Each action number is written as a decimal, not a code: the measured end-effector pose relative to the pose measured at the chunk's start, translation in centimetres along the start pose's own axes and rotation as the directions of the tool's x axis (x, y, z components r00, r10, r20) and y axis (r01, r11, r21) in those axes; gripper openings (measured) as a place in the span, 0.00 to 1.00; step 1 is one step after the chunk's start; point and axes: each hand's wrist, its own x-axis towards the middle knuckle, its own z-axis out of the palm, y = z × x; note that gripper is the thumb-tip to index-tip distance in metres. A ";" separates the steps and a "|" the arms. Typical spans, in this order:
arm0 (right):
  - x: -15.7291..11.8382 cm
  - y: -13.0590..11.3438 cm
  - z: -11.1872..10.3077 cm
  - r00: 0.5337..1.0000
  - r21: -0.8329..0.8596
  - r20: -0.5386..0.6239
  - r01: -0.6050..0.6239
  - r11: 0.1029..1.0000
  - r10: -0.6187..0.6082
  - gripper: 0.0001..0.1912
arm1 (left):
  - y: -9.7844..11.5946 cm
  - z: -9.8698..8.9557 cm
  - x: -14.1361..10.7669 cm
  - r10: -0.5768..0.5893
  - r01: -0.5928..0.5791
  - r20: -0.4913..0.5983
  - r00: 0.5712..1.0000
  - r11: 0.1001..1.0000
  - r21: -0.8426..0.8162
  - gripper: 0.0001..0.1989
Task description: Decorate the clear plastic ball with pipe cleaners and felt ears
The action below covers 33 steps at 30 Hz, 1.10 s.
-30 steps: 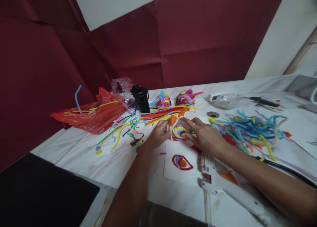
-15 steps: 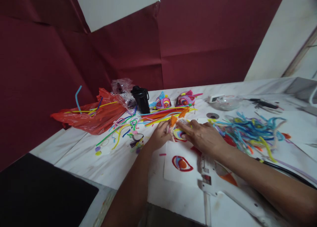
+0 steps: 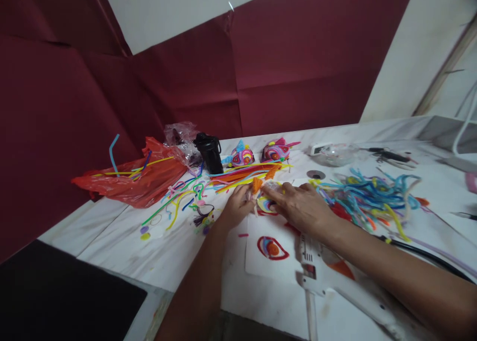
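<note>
Between my two hands sits a small pipe-cleaner fish craft (image 3: pixel 264 204) with orange tufts on top and yellow, blue and red bands. My left hand (image 3: pixel 239 205) grips its left side, fingers curled against it. My right hand (image 3: pixel 298 206) lies over its right side, fingertips pressing on the front, and covers part of it. Just below, a white paper sheet (image 3: pixel 257 266) bears a red-outlined eye shape (image 3: pixel 273 248) with blue and orange inside. A white glue gun (image 3: pixel 328 276) lies under my right forearm.
Two finished-looking colourful fish crafts (image 3: pixel 276 151) stand at the back beside a black bottle (image 3: pixel 209 152). A red plastic bag (image 3: pixel 130 179) with pipe cleaners lies left. Right are a pile of blue pipe cleaners (image 3: pixel 372 194), a clear bowl (image 3: pixel 337 156), pliers (image 3: pixel 395 157) and a black cable (image 3: pixel 428 256).
The camera view has shifted slightly, so the scene sits a little further left. Both hands stay on the fish craft, with hardly any change in their hold.
</note>
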 end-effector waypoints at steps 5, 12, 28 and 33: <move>0.0 -0.1 -0.3 1.000 0.018 0.012 -0.010 1.000 0.010 0.25 | -0.7 0.0 0.1 -0.082 0.086 0.030 0.996 0.983 -0.160 0.26; 0.7 0.4 0.5 0.998 0.068 0.033 -0.048 0.997 0.046 0.30 | -1.2 -0.4 0.5 -0.034 0.036 0.014 0.999 0.990 -0.137 0.29; 0.7 1.7 0.7 0.998 0.269 0.037 -0.063 0.961 0.055 0.30 | -1.8 -1.2 1.9 -0.008 0.056 0.163 0.987 0.955 -0.293 0.33; 0.9 2.2 1.4 0.997 0.325 -0.023 -0.064 0.944 0.075 0.29 | -1.3 -1.0 1.8 -0.098 0.167 0.187 0.977 0.902 -0.398 0.37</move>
